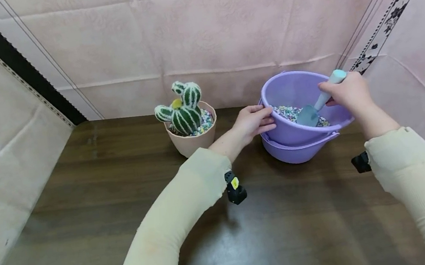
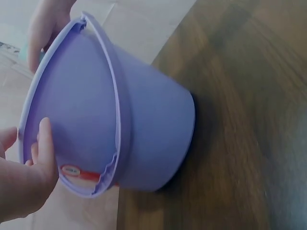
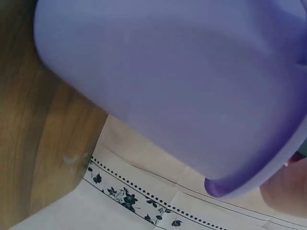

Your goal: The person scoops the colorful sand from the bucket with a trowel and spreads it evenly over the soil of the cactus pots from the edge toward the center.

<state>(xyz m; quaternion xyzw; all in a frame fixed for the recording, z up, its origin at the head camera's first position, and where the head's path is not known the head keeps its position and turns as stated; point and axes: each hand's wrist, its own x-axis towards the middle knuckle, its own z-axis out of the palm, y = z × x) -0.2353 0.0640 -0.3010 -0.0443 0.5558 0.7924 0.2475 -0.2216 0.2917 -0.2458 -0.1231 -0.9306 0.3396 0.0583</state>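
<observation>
The right hand (image 1: 347, 91) is curled round the pale handle of a small trowel (image 1: 316, 106), whose grey-blue blade is dug into the coloured pebbles (image 1: 289, 112) inside the purple bucket (image 1: 299, 138). The left hand (image 1: 253, 122) grips the bucket's near-left rim, fingers over the lip and thumb outside, and the bucket looks tipped toward the person; the left wrist view shows it leaning on its base edge with the folded bail handle (image 2: 115, 96) lying along its side.

To do this scooping well, I judge that the left hand should hold the tilt firmly so the pebbles gather on the low side, while the blade goes in flat and lifts level, only partly filled, so nothing spills over the lip.

The bucket stands toward the back right corner of the dark wooden table (image 1: 124, 199), close to the patterned cloth wall (image 1: 406, 33). The trowel is in the right hand's grasp, its blade below and left of the knuckles. A beige pot (image 1: 193, 139) with a knitted cactus (image 1: 182, 109), already topped with pebbles, stands near the back edge just left of the left hand, apart from the bucket.
</observation>
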